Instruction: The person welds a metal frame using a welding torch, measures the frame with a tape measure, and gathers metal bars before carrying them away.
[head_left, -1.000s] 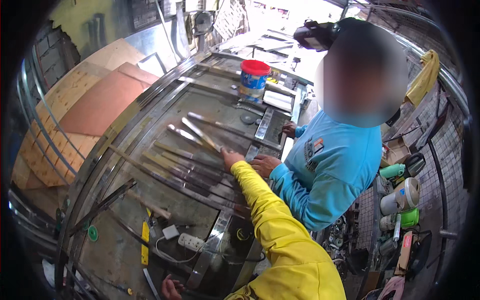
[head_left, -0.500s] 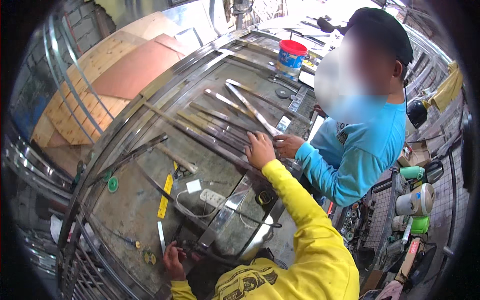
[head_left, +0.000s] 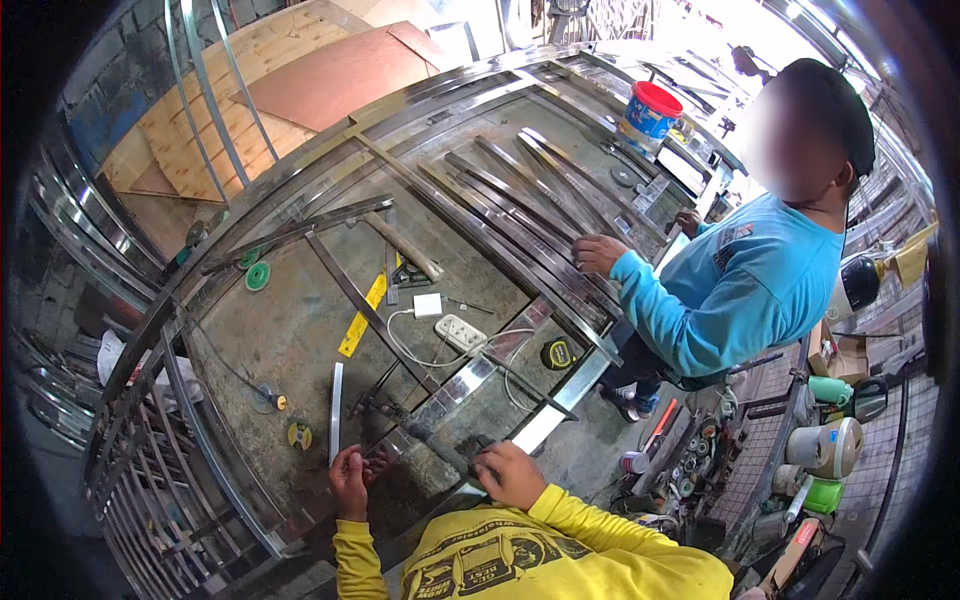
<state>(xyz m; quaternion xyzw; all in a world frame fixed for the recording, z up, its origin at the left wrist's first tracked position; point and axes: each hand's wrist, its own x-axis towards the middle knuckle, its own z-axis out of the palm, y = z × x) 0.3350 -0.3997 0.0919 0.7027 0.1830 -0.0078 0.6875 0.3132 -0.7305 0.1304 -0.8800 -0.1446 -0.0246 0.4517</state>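
Observation:
My left hand is at the near end of a short bright metal strip, fingers curled. Whether it grips the strip is unclear. My right hand is closed beside a dark power tool at the frame's near edge; what its fingers hold is hidden. Ahead of them lie a white power strip with a cable, a black-and-yellow tape measure, a yellow ruler and a wooden-handled hammer. Several long metal bars lie side by side farther off.
A person in a blue shirt stands at the right, one hand on the bars. A large curved metal frame surrounds the work area. A red-rimmed bucket stands at the far right; plywood sheets lean at the far left. Shelves hold containers.
My right hand has drawn back from the bars beside the other person's hand to the near edge. The bars the person held up now lie lower among the others. My view has shifted.

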